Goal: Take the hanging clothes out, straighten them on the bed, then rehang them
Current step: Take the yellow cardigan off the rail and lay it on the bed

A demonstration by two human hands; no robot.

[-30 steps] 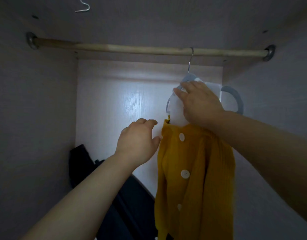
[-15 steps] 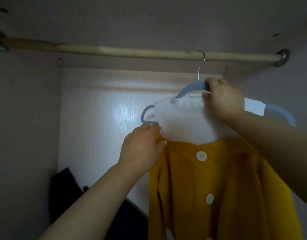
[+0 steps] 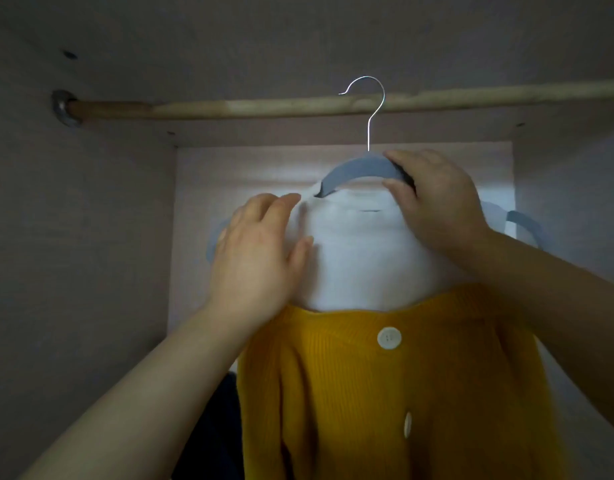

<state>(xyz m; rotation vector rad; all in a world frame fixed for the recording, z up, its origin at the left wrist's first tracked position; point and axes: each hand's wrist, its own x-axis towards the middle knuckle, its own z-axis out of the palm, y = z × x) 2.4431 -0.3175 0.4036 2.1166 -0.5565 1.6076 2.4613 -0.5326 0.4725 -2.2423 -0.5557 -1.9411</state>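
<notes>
Starting at the rod's (image 3: 229, 109) left end, by its wall bracket (image 3: 65, 109), nothing is hanging; a dark garment (image 3: 222, 427) is lying low down beneath, too dim to ID. The left hand (image 3: 253, 258) is resting on the left shoulder of the white top (image 3: 361, 258), grip spread, fingers lying flat on the cloth & not pinching anything. Mid-rod, the hanger (image 3: 357, 169) is being held w/ its wire hook (image 3: 368, 133) arching above the rod, tip just over it. It's looking lifted free, though I can't tell whether it's touching. The white top is sitting on the hanger w/ the mustard cardigan (image 3: 385, 393) hanging over it, top button (image 3: 388, 337) showing. The right hand (image 3: 440, 209) is pinching the hanger's neck, thumb under & fingers over, prob. carrying all the weight. Risks: the hook tip is pointing down at the rod, so pulling straight out could end up snagging it & jerking the hanger. B/c only one grip is actually holding, any tilting could start both layers sliding off an arm of the hanger, esp. the cardigan, which is sitting low on the shoulders.
</notes>
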